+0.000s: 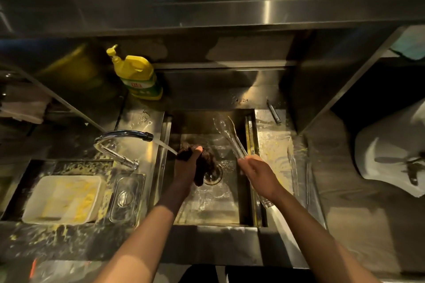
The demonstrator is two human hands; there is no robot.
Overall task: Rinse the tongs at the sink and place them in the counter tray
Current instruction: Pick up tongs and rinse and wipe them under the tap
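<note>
My right hand (257, 173) grips the tongs (230, 135) at their hinge end, tips toward eleven o'clock over the sink (218, 211), keeping drips inside; my left hand (186, 169) clutches a dark scrubber (205, 171) under the stream (164, 146).

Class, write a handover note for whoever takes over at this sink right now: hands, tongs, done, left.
Left hand grips a dark scrubbing cloth under the stream from the faucet.
Right hand grips the tongs over the sink, beside the stream.
Done: water running, tongs at sink.
Left: rinse tongs, place them in the counter tray, possibly the white tray left of the sink.
</note>
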